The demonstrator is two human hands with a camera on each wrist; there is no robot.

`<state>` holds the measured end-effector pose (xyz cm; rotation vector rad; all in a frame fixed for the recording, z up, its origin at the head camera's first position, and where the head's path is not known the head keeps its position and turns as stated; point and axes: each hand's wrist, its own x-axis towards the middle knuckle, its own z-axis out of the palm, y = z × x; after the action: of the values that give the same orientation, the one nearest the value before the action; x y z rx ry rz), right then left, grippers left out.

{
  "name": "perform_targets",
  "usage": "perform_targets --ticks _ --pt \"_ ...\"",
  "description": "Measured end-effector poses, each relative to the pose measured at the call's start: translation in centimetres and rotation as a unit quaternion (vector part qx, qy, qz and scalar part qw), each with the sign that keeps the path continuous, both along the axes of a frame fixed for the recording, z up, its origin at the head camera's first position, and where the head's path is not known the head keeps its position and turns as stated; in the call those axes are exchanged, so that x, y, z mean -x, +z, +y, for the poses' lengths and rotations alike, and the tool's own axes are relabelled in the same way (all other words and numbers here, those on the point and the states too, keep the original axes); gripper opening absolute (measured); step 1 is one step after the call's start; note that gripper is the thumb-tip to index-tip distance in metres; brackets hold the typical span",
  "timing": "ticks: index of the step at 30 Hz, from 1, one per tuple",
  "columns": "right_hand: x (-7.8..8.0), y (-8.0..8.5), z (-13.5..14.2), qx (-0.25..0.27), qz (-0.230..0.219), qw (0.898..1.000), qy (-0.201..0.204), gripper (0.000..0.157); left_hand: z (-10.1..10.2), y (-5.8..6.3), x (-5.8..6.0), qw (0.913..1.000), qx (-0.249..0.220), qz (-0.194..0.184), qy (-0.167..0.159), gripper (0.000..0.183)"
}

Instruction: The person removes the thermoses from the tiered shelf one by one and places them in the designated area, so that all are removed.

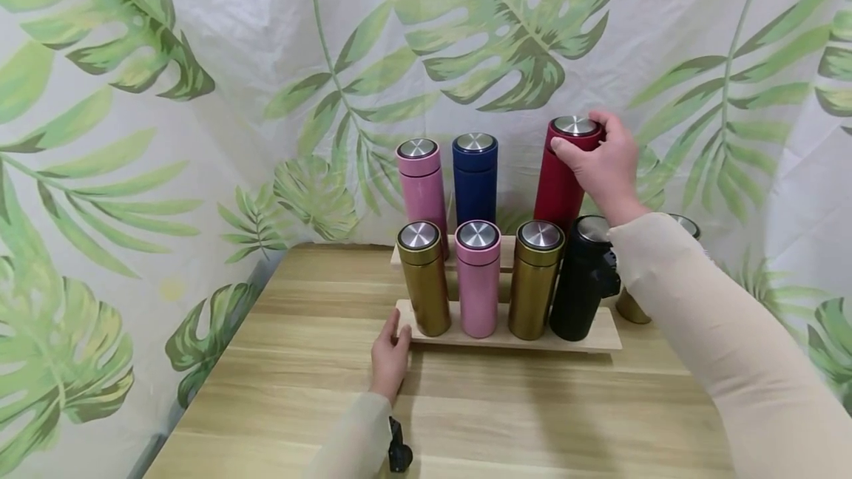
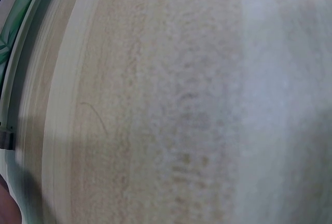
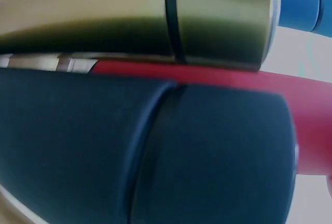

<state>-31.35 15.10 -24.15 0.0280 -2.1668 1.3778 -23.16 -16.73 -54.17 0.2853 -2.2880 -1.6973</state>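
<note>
My right hand grips a red thermos bottle round its lid, thumb on the near side and fingers behind. The bottle stands higher than its neighbours in the back row; its base is hidden behind the front bottles. In the right wrist view the red bottle shows past a black bottle and a gold bottle. My left hand touches the left end of a two-step wooden rack, fingers fairly straight. Only a sliver of that hand enters the left wrist view.
On the lower step stand a gold, a pink, another gold and a black bottle. Pink and blue bottles stand behind. Beyond my right forearm, another gold bottle is partly hidden. A leaf-print cloth hangs behind the table.
</note>
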Motion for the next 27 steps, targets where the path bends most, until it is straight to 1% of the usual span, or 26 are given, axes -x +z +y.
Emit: perform_targets --ticks 5,12,18,22,27 --pt "-0.2 0.3 0.6 0.012 0.000 1.000 -0.013 0.062 0.0 0.0 0.1 1.0000 -0.004 0.000 0.004 0.048" --pt "-0.3 0.2 1.7 0.025 0.001 0.999 -0.042 0.061 0.0 -0.1 0.1 1.0000 -0.004 -0.002 0.007 0.048" --pt "-0.5 0.5 2.9 0.035 0.002 0.998 -0.049 0.060 0.1 -0.1 0.1 1.0000 -0.001 -0.003 0.003 0.048" --pt "-0.8 0.7 3.7 0.043 -0.009 0.997 -0.057 0.059 0.0 0.0 0.1 1.0000 -0.002 0.000 -0.002 0.048" --pt "-1.0 0.8 4.6 0.050 -0.002 0.996 -0.075 0.058 0.0 -0.1 0.1 1.0000 0.005 -0.001 0.002 0.048"
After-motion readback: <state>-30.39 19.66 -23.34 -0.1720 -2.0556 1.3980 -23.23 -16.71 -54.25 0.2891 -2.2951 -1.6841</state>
